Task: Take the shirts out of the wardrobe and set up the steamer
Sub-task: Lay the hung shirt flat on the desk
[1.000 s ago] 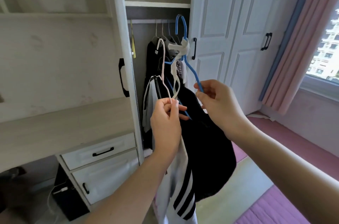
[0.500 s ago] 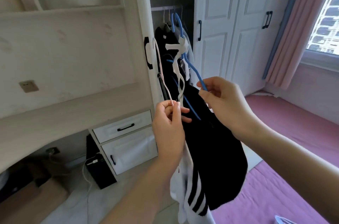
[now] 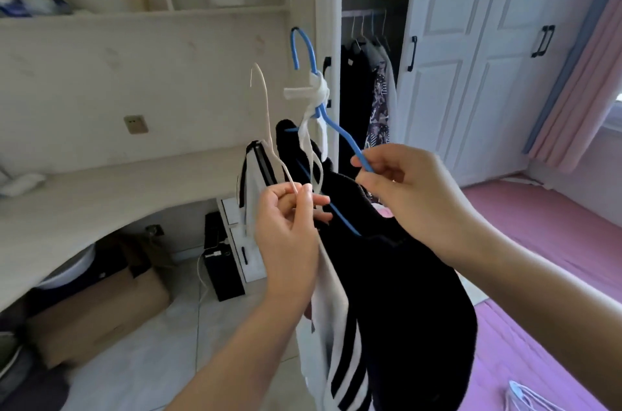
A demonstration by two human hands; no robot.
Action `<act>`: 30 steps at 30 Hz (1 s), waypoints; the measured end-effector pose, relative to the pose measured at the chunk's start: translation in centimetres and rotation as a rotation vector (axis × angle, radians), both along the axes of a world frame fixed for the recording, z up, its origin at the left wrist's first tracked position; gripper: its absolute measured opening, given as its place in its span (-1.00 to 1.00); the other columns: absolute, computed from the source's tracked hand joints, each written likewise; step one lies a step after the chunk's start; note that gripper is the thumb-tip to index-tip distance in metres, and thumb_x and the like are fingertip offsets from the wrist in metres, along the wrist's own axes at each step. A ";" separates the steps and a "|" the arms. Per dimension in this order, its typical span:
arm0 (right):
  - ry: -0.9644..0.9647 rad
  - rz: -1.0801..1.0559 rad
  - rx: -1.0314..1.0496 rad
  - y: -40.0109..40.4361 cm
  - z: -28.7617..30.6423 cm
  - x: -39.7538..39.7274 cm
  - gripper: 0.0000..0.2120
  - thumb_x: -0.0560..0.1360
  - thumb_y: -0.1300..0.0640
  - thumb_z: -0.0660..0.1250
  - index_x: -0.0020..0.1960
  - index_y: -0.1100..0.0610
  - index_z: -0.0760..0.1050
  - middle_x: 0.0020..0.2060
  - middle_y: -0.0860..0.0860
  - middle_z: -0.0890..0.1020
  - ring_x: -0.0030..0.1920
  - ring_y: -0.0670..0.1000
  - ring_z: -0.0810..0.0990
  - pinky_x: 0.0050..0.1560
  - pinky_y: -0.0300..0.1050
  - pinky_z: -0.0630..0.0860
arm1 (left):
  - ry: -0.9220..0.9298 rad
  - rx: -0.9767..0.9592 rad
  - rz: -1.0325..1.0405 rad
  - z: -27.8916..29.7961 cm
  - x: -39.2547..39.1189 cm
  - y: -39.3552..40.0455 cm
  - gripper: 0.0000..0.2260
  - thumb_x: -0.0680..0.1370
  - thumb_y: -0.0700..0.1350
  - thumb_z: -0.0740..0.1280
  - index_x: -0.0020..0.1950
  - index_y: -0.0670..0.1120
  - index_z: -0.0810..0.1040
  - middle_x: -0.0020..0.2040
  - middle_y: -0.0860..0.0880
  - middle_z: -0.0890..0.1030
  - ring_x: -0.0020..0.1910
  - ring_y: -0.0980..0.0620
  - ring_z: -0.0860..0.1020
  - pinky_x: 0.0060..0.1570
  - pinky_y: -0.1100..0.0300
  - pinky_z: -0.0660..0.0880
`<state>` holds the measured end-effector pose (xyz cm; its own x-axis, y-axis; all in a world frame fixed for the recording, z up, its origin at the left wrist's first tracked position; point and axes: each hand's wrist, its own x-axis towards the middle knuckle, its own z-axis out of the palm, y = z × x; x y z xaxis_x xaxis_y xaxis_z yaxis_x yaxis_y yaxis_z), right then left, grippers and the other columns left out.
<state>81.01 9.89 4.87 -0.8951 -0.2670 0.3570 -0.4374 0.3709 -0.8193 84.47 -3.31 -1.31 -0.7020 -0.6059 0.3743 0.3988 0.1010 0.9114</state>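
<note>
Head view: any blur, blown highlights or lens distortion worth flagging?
Head view: wide-angle bending of the wardrobe door and shelves; window edge blown out; both hands and the blue hanger fairly sharp; clothes inside the wardrobe sit in shadow.

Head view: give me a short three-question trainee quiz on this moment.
1. True or false: the blue hanger hangs on the wardrobe rail.
2. Which hand pinches the white hanger? A left hand B right hand
3. Fill in: the garment on the blue hanger is ___.

Key: 1 false, the right hand holds it clear of the wardrobe. 2 A. 3 black.
</note>
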 end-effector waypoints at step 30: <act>-0.134 0.454 0.284 -8.5 -4.8 0.7 -0.91 0.57 0.17 0.28 0.03 0.04 0.52 -0.15 -0.10 0.65 -0.21 -0.25 0.66 -0.17 -0.33 0.53 | -0.209 0.221 0.187 -2.5 5.0 -6.5 -0.85 0.54 -0.06 0.38 -0.05 -0.14 0.57 -0.12 -0.02 0.72 -0.02 0.05 0.67 0.10 0.04 0.54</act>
